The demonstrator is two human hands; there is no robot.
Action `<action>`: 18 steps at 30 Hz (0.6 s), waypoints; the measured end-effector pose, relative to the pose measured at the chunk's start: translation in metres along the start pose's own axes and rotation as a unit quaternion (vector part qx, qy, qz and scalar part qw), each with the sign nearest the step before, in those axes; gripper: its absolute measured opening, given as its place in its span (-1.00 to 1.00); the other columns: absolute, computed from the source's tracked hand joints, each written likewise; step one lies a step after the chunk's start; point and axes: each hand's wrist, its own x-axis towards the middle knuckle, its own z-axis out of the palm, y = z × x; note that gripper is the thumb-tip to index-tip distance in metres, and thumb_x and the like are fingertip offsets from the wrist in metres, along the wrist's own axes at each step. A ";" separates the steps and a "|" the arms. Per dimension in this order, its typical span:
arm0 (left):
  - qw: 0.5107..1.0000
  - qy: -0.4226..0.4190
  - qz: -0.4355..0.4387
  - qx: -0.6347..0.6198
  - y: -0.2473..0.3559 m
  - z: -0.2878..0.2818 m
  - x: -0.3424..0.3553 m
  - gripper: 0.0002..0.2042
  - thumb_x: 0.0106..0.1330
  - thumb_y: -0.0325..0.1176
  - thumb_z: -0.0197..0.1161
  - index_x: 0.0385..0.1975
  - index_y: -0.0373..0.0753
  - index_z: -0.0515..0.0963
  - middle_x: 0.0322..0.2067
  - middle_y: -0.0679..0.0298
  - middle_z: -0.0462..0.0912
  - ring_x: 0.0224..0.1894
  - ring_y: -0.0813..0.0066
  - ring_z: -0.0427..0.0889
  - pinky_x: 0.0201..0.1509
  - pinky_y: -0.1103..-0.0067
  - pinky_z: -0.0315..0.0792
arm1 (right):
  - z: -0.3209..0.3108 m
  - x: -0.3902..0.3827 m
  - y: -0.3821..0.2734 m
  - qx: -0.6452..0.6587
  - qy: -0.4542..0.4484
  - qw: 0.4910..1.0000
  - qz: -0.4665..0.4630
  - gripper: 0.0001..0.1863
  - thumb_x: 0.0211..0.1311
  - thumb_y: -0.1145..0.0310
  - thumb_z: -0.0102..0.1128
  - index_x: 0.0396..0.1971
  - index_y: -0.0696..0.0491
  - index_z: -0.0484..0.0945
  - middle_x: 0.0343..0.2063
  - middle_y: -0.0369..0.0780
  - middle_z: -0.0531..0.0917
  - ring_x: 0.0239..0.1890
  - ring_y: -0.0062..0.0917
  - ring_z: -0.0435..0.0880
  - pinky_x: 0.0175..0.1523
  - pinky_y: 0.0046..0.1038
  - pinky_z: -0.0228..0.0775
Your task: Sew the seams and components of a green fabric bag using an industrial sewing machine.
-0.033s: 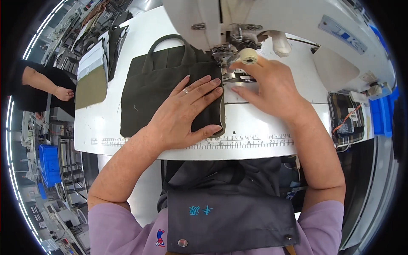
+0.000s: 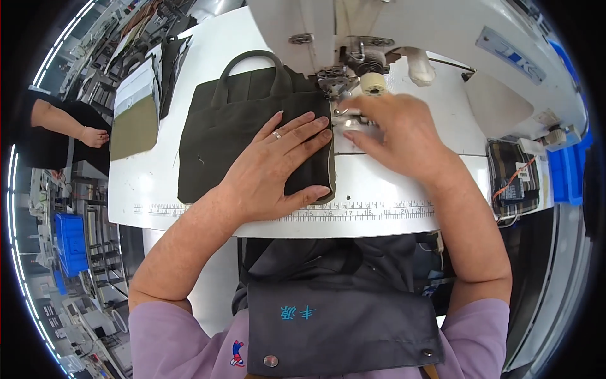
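One white table (image 2: 391, 183) beneath bag (image 2: 218, 136); blue bin (image 2: 71, 244) left

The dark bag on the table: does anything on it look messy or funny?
Yes: a pale, wiggly thread shows on the dark bag, left of the left hand. It looks stray because it stands out against the plain dark colour.

I count two hands of my own, one left hand (image 2: 268, 165) and one right hand (image 2: 407, 136), one ring (image 2: 276, 134), one dark fabric bag (image 2: 211, 148), one loop handle (image 2: 281, 83), one sewing machine (image 2: 435, 25), one cream roller (image 2: 372, 83), one ruler scale (image 2: 372, 212), one grey apron (image 2: 344, 338), two metal snaps (image 2: 271, 361) and one visible co-worker's hand (image 2: 95, 137).
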 end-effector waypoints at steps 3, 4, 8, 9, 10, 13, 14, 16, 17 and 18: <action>1.000 0.006 0.008 -0.001 -0.003 0.001 -0.002 -0.25 0.31 0.09 0.30 0.42 -0.21 0.37 0.44 0.11 0.33 0.53 0.11 0.23 0.60 0.05 -0.01 | 0.006 -0.003 -0.005 -0.012 -0.091 0.996 -0.022 -0.68 0.01 0.36 0.43 -0.15 -0.06 0.73 -0.40 -0.27 0.63 -0.36 -0.28 0.69 -0.26 -0.21 0.51; 1.000 0.008 0.010 -0.007 -0.004 0.002 -0.003 -0.25 0.30 0.08 0.32 0.41 -0.21 0.37 0.44 0.11 0.33 0.53 0.10 0.24 0.60 0.03 -0.01 | 0.006 -0.002 -0.006 -0.014 -0.095 0.995 -0.026 -0.68 0.01 0.36 0.43 -0.15 -0.06 0.73 -0.40 -0.27 0.63 -0.36 -0.28 0.69 -0.26 -0.21 0.51; 0.999 0.018 0.019 -0.021 -0.007 0.005 -0.004 -0.25 0.26 0.08 0.37 0.39 -0.21 0.39 0.43 0.10 0.34 0.53 0.09 0.24 0.58 -0.04 -0.01 | 0.002 0.000 -0.008 -0.037 -0.106 0.993 -0.047 -0.62 -0.04 0.39 0.44 -0.11 -0.09 0.75 -0.41 -0.31 0.63 -0.38 -0.32 0.67 -0.28 -0.25 0.50; 0.999 0.021 0.017 -0.023 -0.007 0.005 -0.004 -0.25 0.26 0.08 0.37 0.39 -0.21 0.39 0.43 0.10 0.34 0.53 0.09 0.24 0.58 -0.04 -0.01 | 0.001 0.000 -0.009 -0.049 -0.111 0.991 -0.058 -0.61 -0.04 0.38 0.45 -0.10 -0.10 0.76 -0.41 -0.33 0.63 -0.39 -0.33 0.67 -0.29 -0.26 0.50; 0.999 0.018 0.016 -0.023 -0.006 0.005 -0.003 -0.25 0.25 0.07 0.38 0.39 -0.21 0.40 0.42 0.10 0.35 0.52 0.09 0.25 0.58 -0.05 -0.01 | 0.001 0.000 -0.008 -0.050 -0.114 0.990 -0.060 -0.61 -0.04 0.38 0.45 -0.10 -0.10 0.76 -0.41 -0.33 0.63 -0.39 -0.33 0.67 -0.29 -0.26 0.50; 1.000 0.014 0.014 -0.022 -0.007 0.004 -0.002 -0.25 0.24 0.07 0.40 0.38 -0.21 0.41 0.40 0.11 0.37 0.52 0.10 0.25 0.57 -0.07 -0.01 | 0.003 0.000 -0.007 -0.047 -0.107 0.992 -0.053 -0.58 -0.06 0.37 0.46 -0.08 -0.11 0.76 -0.40 -0.35 0.63 -0.39 -0.35 0.66 -0.28 -0.27 0.50; 1.000 0.010 0.014 -0.020 -0.007 0.003 -0.002 -0.25 0.23 0.06 0.40 0.37 -0.21 0.42 0.39 0.12 0.37 0.52 0.10 0.26 0.57 -0.08 -0.01 | 0.004 0.000 -0.007 -0.046 -0.105 0.992 -0.049 -0.57 -0.06 0.36 0.47 -0.07 -0.12 0.75 -0.40 -0.34 0.63 -0.39 -0.35 0.67 -0.28 -0.27 0.50; 1.000 0.016 0.016 -0.017 -0.012 0.005 0.000 -0.25 0.23 0.06 0.40 0.37 -0.21 0.42 0.39 0.12 0.37 0.52 0.11 0.26 0.57 -0.08 -0.02 | 0.005 0.001 -0.005 -0.046 -0.104 0.992 -0.046 -0.55 -0.06 0.35 0.47 -0.05 -0.12 0.75 -0.40 -0.34 0.63 -0.39 -0.35 0.67 -0.28 -0.26 0.50; 1.000 0.020 0.018 -0.012 -0.015 0.005 0.002 -0.25 0.23 0.05 0.41 0.37 -0.21 0.42 0.39 0.13 0.38 0.52 0.11 0.26 0.57 -0.09 -0.02 | 0.006 0.002 -0.004 -0.047 -0.108 0.992 -0.035 -0.53 -0.05 0.35 0.48 -0.02 -0.13 0.73 -0.40 -0.33 0.64 -0.40 -0.34 0.68 -0.29 -0.26 0.51; 1.000 0.021 0.017 -0.012 -0.017 0.005 0.004 -0.25 0.23 0.05 0.41 0.37 -0.21 0.42 0.39 0.13 0.38 0.52 0.11 0.26 0.57 -0.09 -0.02 | 0.006 0.002 -0.003 -0.047 -0.113 0.992 -0.024 -0.51 -0.04 0.35 0.48 0.01 -0.15 0.72 -0.41 -0.31 0.65 -0.40 -0.33 0.68 -0.29 -0.26 0.52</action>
